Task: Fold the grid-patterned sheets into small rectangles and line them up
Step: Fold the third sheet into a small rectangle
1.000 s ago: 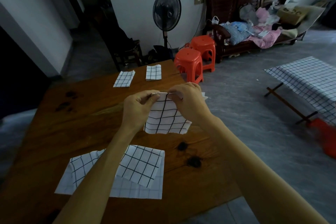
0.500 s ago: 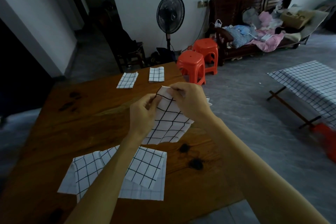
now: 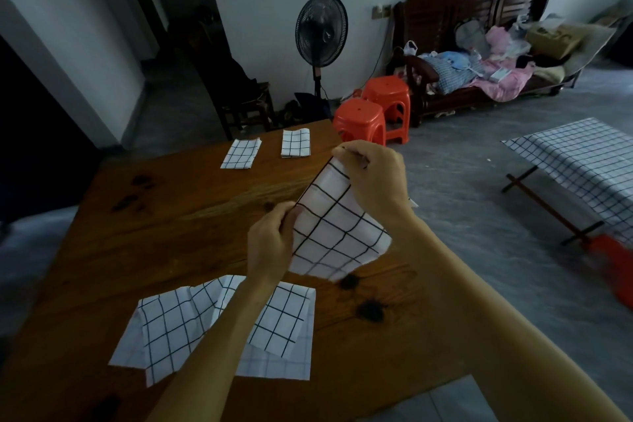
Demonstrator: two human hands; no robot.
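Wooden table carries 2 folded rectangles lined up well beyond the fingers, while the left hand and right hand pinch a grid sheet by its edge, seemingly aligning a fold, above unfolded sheets.

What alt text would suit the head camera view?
Two hands, left hand and right hand, pinch a grid-patterned sheet above a wooden table. Two folded rectangles lie at its far edge; unfolded sheets lie nearer.
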